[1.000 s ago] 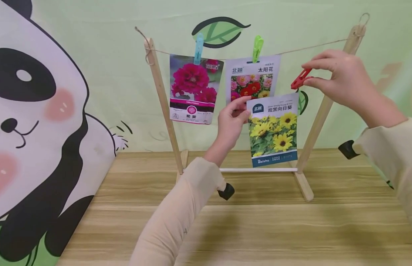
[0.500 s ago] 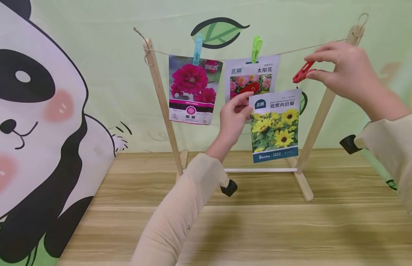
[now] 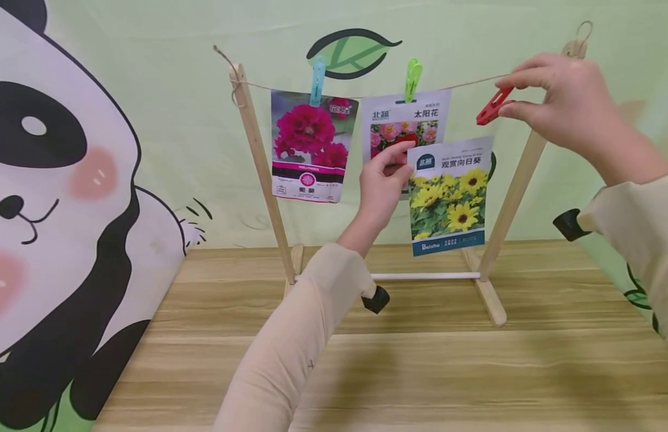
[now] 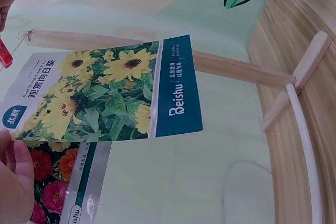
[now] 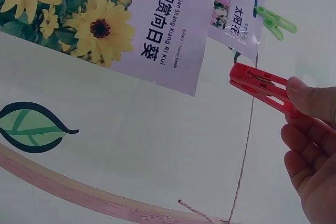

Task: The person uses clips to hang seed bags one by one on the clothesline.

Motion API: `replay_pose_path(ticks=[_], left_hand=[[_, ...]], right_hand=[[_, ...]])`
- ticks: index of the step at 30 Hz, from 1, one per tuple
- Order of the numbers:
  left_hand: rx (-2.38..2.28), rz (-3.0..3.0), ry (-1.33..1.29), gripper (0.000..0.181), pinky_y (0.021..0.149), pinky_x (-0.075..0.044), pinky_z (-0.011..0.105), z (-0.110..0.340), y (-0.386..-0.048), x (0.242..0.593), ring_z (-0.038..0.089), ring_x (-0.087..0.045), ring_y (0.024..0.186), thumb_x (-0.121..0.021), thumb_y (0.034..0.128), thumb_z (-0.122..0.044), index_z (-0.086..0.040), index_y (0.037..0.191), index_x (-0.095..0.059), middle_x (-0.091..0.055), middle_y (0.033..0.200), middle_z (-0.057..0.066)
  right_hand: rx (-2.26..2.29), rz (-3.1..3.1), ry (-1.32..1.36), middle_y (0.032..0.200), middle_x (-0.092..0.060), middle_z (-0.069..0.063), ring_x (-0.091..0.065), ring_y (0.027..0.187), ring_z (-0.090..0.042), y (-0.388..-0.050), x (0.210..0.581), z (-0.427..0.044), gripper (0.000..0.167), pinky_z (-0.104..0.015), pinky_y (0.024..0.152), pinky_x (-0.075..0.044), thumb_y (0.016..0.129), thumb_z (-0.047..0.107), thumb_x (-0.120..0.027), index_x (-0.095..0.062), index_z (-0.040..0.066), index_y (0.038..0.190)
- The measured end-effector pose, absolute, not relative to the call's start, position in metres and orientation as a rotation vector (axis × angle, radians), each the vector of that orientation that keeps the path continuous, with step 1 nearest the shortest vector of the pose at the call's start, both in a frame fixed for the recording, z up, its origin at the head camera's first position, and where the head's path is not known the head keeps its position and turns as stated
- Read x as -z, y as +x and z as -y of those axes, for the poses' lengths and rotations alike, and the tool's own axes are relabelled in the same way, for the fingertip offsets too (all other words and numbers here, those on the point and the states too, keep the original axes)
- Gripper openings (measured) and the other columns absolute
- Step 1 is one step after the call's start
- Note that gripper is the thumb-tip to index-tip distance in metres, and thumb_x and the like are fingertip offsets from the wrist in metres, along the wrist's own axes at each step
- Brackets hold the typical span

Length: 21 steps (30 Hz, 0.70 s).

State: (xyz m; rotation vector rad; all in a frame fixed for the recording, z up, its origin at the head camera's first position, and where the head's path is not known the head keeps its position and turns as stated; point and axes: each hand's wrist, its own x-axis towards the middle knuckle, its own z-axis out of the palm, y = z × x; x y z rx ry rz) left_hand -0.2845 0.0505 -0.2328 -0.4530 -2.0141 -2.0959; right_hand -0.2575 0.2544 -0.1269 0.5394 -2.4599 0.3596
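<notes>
My left hand [image 3: 385,189] pinches the upper left edge of a seed packet with yellow sunflowers [image 3: 450,204], held upright below the string [image 3: 477,82]. In the right hand [image 3: 568,108] a red clothespin [image 5: 262,87] is pinched between thumb and fingers, its tip pointing left, above the packet's upper right corner and apart from it. Behind the left hand hangs a packet with pink and red flowers [image 3: 379,114], clipped to the string by a green clothespin [image 3: 412,81]. Further left, a blue clothespin [image 3: 318,81] holds a magenta hollyhock packet [image 3: 307,138].
The string spans two wooden posts [image 3: 261,168], joined low by a white rod [image 3: 426,276]. This stand rests on a wood-grain table [image 3: 420,372]. A pale green backdrop with a large panda [image 3: 107,240] rises behind and to the left.
The sunflower packet has risen and shifted slightly right in my left hand. My right hand has lifted the red clothespin up and slightly right, closer to the string. The hanging packets remain clipped.
</notes>
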Motion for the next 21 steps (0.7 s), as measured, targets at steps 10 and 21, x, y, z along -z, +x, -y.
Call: replay_pose_path(ticks=[10,21], left_hand=[[2.063,2.005,-0.475,0.03,0.058,-0.045,0.015,-0.056,-0.281,0.224,0.007,-0.047,0.07,-0.053,0.0843,0.002,-0.006,0.112,-0.059,-0.051,0.092,0.009],[2.005,2.003,-0.476,0.03,0.054,-0.044,0.014,-0.065,-0.298,0.235,0.005,-0.048,0.064,-0.056,0.0838,-0.001,-0.016,0.11,-0.062,-0.054,0.084,0.002]], right_hand=[[-0.362,2.481,0.505,0.115,-0.054,-0.022,-0.043,0.105,-0.037,-0.258,0.121,-0.254,0.033,-0.049,0.087,-0.031,0.082,0.01,-0.061,-0.058,-0.002,0.112],[-0.323,2.482,0.497,0.115,-0.054,-0.023,-0.042,0.106,-0.037,-0.259,0.116,-0.254,0.031,-0.049,0.093,-0.03,0.083,0.01,-0.059,-0.058,-0.003,0.112]])
